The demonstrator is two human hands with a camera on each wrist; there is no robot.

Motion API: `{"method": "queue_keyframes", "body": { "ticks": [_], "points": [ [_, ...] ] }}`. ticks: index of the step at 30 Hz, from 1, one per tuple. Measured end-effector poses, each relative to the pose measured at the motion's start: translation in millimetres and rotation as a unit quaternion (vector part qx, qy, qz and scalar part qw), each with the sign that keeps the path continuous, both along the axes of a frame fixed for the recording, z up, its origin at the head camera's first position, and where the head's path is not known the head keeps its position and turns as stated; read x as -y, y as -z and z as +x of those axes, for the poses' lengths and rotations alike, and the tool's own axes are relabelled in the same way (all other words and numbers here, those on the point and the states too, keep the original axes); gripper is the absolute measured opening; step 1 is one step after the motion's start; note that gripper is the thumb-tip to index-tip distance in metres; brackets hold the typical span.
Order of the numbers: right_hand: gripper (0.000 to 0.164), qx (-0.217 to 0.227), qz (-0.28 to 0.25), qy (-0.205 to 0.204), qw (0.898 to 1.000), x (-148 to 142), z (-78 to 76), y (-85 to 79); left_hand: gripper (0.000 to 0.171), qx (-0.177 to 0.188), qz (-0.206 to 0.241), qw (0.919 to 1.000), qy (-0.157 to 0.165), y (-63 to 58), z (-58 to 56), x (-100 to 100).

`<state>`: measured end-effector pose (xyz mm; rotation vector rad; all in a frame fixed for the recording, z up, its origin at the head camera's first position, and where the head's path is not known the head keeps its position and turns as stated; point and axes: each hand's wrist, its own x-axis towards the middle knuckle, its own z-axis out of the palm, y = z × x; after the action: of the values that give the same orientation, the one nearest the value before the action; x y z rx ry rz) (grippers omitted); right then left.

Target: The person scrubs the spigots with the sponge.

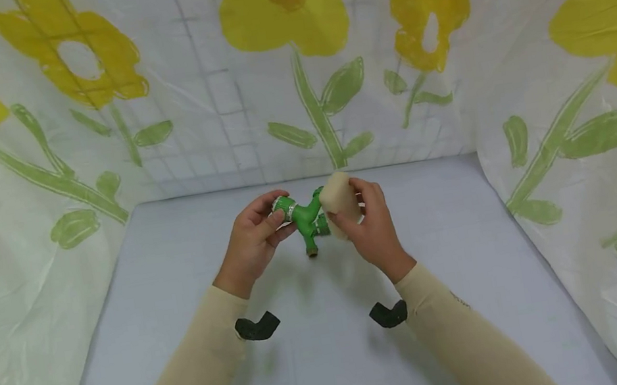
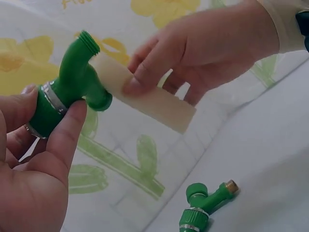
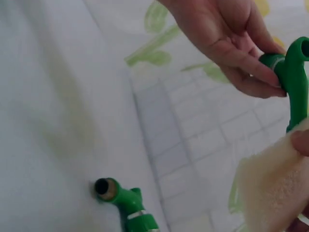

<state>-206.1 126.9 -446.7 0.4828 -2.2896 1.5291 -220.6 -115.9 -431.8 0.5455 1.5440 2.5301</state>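
Note:
My left hand (image 1: 255,237) grips a green faucet (image 2: 72,72) round its ribbed, silver-banded end, with thumb and fingers on opposite sides. Its curved body and threaded mouth point away from the palm. Pinched between thumb and fingers of my right hand (image 1: 372,219) is a cream sponge block (image 1: 338,196), its end right at the faucet's branch in the left wrist view. A second green faucet (image 3: 129,200), with a brass-coloured outlet, lies on the table below the hands. From the head view, the held faucet and the sponge partly cover it.
The pale tabletop (image 1: 322,363) has a white curtain (image 1: 184,124) painted with yellow flowers at its back and sides. A black curved piece sits by each wrist, the left one (image 1: 258,327) and the right one (image 1: 389,315), over beige sleeves.

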Motion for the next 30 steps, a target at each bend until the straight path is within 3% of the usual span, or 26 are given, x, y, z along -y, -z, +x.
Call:
{"method": "queue_keyframes", "body": {
  "ticks": [2,6,8,12,15,20,22,27,30],
  "points": [
    [0.064,0.008,0.0,-0.004,1.0,1,1.2,1.0,0.033,0.001,0.006,1.0,-0.003,1.2,-0.7,0],
    [0.063,0.014,-0.01,-0.088,0.996,7,6.3,1.2,0.026,0.018,0.053,0.9983,-0.016,5.1,-3.1,2],
    [0.062,0.009,-0.016,-0.104,0.994,9,5.2,1.7,0.024,0.03,0.076,0.9966,-0.015,7.6,-3.7,2],
    [0.059,0.007,-0.06,-0.049,0.997,6,-4.3,4.3,0.022,0.035,0.079,0.9962,0.014,11.2,-2.2,-2],
    [0.06,0.03,-0.097,-0.02,0.995,4,-7.0,6.8,0.022,0.029,0.065,0.9974,0.014,11.5,-1.8,-5],
    [0.061,0.054,-0.119,-0.085,0.988,13,2.7,4.3,0.021,0.038,0.078,0.9959,-0.026,8.4,-2.3,-9],
    [0.06,0.043,-0.125,-0.095,0.987,13,2.6,2.2,0.022,0.042,0.085,0.9953,-0.023,7.1,-1.1,-10],
    [0.056,0.026,-0.154,-0.021,0.987,5,-6.5,0.4,0.022,0.035,0.082,0.9956,0.027,6.5,4.1,-13],
    [0.057,0.041,-0.151,-0.037,0.987,5,-3.0,-1.1,0.022,0.039,0.091,0.9947,0.029,7.0,5.0,-15]
  ]
}}
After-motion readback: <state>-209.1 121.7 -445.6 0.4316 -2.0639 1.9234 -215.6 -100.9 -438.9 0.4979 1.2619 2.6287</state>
